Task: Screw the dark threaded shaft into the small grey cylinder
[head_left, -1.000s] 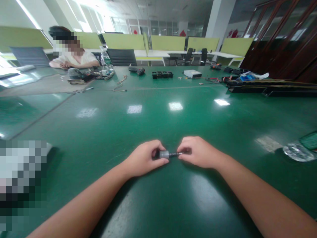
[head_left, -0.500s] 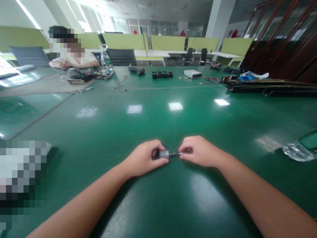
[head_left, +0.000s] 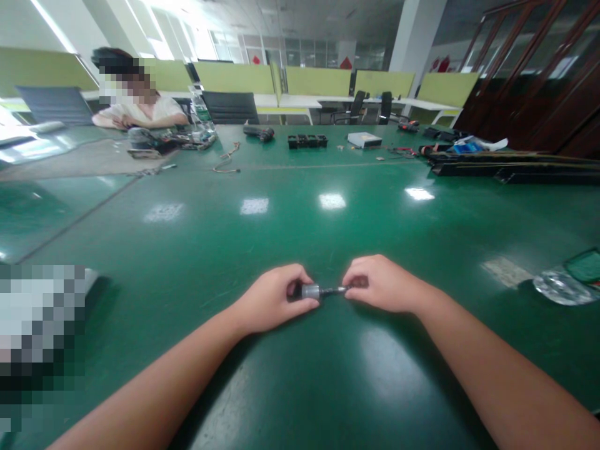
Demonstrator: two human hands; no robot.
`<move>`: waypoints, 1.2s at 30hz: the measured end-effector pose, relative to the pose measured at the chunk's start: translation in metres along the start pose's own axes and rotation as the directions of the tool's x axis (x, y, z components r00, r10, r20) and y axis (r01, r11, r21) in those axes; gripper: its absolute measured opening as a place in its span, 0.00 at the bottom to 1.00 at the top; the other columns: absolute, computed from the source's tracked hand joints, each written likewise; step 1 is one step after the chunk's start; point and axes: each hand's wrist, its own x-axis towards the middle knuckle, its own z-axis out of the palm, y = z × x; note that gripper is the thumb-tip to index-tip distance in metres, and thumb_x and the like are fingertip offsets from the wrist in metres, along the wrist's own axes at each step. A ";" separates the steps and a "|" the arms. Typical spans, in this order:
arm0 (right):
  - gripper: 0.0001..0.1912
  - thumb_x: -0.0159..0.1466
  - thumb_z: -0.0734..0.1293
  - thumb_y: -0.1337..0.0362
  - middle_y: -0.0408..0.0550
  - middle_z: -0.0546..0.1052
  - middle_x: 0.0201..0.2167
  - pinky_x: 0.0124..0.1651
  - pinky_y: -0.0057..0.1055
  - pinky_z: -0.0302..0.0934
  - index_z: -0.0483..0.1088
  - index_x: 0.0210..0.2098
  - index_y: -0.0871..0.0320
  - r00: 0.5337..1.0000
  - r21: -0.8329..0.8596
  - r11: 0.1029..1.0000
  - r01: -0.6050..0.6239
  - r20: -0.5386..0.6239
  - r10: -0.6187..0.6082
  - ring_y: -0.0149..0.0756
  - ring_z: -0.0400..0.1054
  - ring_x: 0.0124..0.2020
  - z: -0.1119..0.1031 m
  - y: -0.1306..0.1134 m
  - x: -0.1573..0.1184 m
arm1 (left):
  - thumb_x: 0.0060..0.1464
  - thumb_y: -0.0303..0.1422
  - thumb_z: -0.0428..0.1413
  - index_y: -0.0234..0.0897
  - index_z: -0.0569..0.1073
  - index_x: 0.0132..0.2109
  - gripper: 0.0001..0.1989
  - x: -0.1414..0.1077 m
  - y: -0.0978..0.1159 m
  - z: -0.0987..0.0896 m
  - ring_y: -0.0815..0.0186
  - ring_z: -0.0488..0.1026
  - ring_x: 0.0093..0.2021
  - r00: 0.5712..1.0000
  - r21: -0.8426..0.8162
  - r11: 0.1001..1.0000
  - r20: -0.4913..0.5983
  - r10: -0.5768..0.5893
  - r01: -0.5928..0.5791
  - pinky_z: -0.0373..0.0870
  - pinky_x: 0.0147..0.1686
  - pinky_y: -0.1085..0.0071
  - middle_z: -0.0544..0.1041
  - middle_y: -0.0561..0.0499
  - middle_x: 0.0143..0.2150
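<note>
Just above the table, my left hand [head_left: 276, 299] is closed around a small grey cylinder [head_left: 310, 292], with thumb and fingers on either side of it. A thin dark-and-silver rod [head_left: 334, 290] sticks out of the cylinder's right end, lying level. My right hand [head_left: 382, 284] pinches the far end of that rod between thumb and fingertips. Fingers hide the cylinder's left end and the rod's right end. Whether the two pieces are joined or just touching, I cannot tell.
The green tabletop [head_left: 300, 219] spreads around my hands. A clear container [head_left: 562, 289] stands at the right, a pixelated object [head_left: 37, 319] at the left. Farther back lie a black block [head_left: 307, 141], a silver box [head_left: 364, 140] and long black strips [head_left: 520, 169]. A person [head_left: 140, 112] sits back left.
My right hand has shifted slightly to the right, and a little more of the rod shows between the hands. The left hand and the cylinder have stayed put.
</note>
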 end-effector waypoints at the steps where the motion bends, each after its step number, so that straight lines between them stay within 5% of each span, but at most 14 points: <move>1: 0.04 0.59 0.72 0.65 0.43 0.76 0.30 0.34 0.27 0.58 0.79 0.35 0.55 1.000 0.001 1.000 -0.003 -0.002 0.003 0.29 0.67 0.30 0.000 0.000 0.000 | 0.54 0.44 0.61 0.39 0.75 0.42 0.14 0.000 0.000 0.000 0.67 0.68 0.30 1.000 0.003 1.000 0.000 0.002 -0.002 0.61 0.30 0.73 0.73 0.54 0.31; 27: 0.03 0.60 0.71 0.66 0.44 0.75 0.30 0.35 0.28 0.59 0.78 0.35 0.57 0.998 0.027 0.998 0.050 -0.034 -0.049 0.31 0.67 0.31 0.008 -0.005 0.002 | 0.55 0.43 0.61 0.39 0.74 0.41 0.13 0.000 0.000 0.000 0.67 0.67 0.30 1.000 0.003 1.000 0.003 -0.009 0.009 0.60 0.29 0.73 0.72 0.55 0.31; 30: 0.10 0.60 0.70 0.68 0.46 0.77 0.36 0.43 0.31 0.61 0.77 0.42 0.57 0.985 0.077 0.985 0.156 -0.082 -0.150 0.34 0.68 0.39 0.018 -0.011 0.006 | 0.54 0.43 0.60 0.38 0.73 0.40 0.13 0.001 0.000 0.000 0.67 0.67 0.29 1.000 0.012 1.000 -0.002 -0.011 0.011 0.60 0.29 0.73 0.71 0.55 0.30; 36: 0.26 0.55 0.72 0.71 0.46 0.77 0.39 0.46 0.32 0.64 0.70 0.53 0.57 0.985 0.224 0.965 0.138 -0.135 -0.109 0.34 0.69 0.39 0.024 -0.011 0.006 | 0.54 0.44 0.60 0.38 0.73 0.40 0.14 0.001 0.001 0.000 0.67 0.68 0.30 1.000 0.000 1.000 -0.005 -0.018 0.018 0.60 0.30 0.73 0.72 0.54 0.30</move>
